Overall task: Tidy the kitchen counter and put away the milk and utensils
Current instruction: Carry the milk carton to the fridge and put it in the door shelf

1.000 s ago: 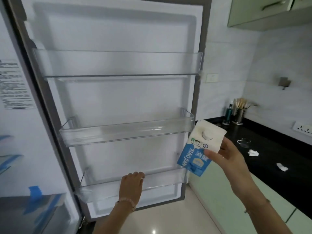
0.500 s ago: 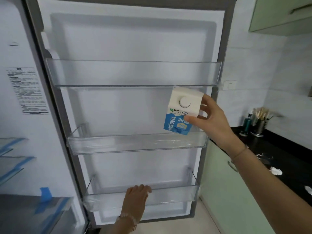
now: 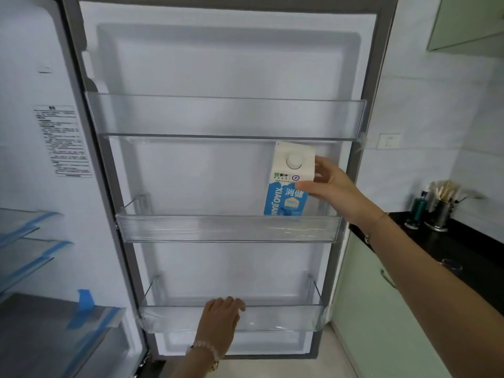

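The right hand (image 3: pixel 335 186) grips the white-and-blue cardboard milk carton (image 3: pixel 289 181), thumb on its front. The carton's base is behind the front wall of the clear plastic middle door shelf (image 3: pixel 229 230), at the right end. Best lower it straight until it stands flat, then release. The left hand (image 3: pixel 221 320) hooks its fingers over the clear bottom door shelf (image 3: pixel 286 320). 0.5 s ago the carton hung tilted above the middle shelf.

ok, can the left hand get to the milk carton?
Probably yes. The left hand holds the bottom door shelf; the milk carton is above-right in the middle door shelf, its top half clear of the shelf wall. Only the right hand, gripping its right side, crowds it.
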A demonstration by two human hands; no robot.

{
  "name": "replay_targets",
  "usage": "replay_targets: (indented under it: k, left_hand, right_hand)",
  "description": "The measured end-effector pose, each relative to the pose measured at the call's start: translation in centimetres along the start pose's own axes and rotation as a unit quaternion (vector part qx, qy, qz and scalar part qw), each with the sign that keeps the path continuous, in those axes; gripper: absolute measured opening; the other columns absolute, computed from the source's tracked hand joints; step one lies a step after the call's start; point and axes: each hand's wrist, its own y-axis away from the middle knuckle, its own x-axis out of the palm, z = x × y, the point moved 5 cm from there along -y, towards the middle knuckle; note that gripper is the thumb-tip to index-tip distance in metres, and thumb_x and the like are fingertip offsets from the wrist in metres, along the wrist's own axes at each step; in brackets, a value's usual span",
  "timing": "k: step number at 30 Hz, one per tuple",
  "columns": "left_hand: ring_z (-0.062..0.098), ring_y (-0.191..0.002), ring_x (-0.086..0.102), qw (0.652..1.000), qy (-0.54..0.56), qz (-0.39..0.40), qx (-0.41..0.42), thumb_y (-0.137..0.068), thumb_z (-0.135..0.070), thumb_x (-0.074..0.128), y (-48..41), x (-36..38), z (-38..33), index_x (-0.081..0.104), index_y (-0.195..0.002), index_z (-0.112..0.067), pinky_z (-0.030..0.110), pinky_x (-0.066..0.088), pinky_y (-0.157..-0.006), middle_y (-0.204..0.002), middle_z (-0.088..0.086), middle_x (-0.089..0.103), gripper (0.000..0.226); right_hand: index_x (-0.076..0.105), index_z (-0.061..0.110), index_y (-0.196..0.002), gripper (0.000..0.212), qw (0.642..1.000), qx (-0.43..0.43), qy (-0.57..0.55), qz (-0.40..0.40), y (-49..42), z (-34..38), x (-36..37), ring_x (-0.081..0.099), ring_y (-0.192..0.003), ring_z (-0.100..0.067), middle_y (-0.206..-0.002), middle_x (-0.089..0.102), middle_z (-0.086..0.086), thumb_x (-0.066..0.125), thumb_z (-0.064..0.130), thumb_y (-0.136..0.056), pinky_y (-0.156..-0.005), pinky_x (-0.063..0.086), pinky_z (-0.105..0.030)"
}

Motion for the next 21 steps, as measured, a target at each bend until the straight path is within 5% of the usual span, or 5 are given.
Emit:
replay_targets:
  k: [5, 10, 16, 21]
  left_hand:
    - [-0.006, -0.061, 0.055, 1.0, -0.006, -0.004, 0.001, -0.049, -0.024, 0.084, -0.1, 0.2, -0.1, 0.044, -0.082, -0.041, 0.012, 0.043, -0.07, -0.066, -0.026, 0.056, 0.054]
    - [-0.005, -0.063, 0.056, 1.0, -0.008, -0.013, -0.001, -0.047, -0.025, 0.084, -0.2, 0.3, -0.2, 0.045, -0.082, -0.04, 0.013, 0.039, -0.078, -0.068, -0.025, 0.057, 0.055]
    - [-0.006, -0.063, 0.056, 1.0, -0.02, -0.012, -0.005, -0.044, -0.029, 0.085, -0.4, 0.3, -0.3, 0.043, -0.083, -0.041, 0.015, 0.049, -0.07, -0.069, -0.027, 0.057, 0.059]
    - [-0.006, -0.063, 0.056, 1.0, -0.024, -0.012, -0.003, -0.044, -0.03, 0.085, -0.3, 0.2, -0.3, 0.043, -0.082, -0.041, 0.014, 0.049, -0.07, -0.069, -0.027, 0.057, 0.059]
  right_hand:
    - [0.044, 0.017, -0.129, 0.061, 0.994, 0.034, 0.1, 0.04, -0.2, -1.1, 1.5, 0.059, -0.11, -0.018, -0.122, 0.06, 0.0, 0.075, 0.015, -0.076, -0.085, 0.053, -0.029]
    - [0.043, 0.014, -0.128, 0.06, 0.993, 0.066, 0.088, 0.04, -1.2, -1.4, 1.8, 0.057, -0.114, -0.019, -0.127, 0.057, -0.003, 0.074, 0.019, -0.077, -0.094, 0.052, -0.039]
    - [0.044, 0.011, -0.128, 0.055, 0.998, 0.057, 0.002, 0.026, -2.0, -1.0, 3.1, 0.059, -0.111, -0.019, -0.123, 0.058, -0.007, 0.07, 0.015, -0.08, -0.083, 0.056, -0.027]
    - [0.042, 0.012, -0.13, 0.056, 0.995, 0.058, 0.041, 0.076, -1.9, -1.1, 4.9, 0.06, -0.093, -0.006, -0.114, 0.056, 0.0, 0.07, 0.012, -0.08, -0.07, 0.056, -0.015]
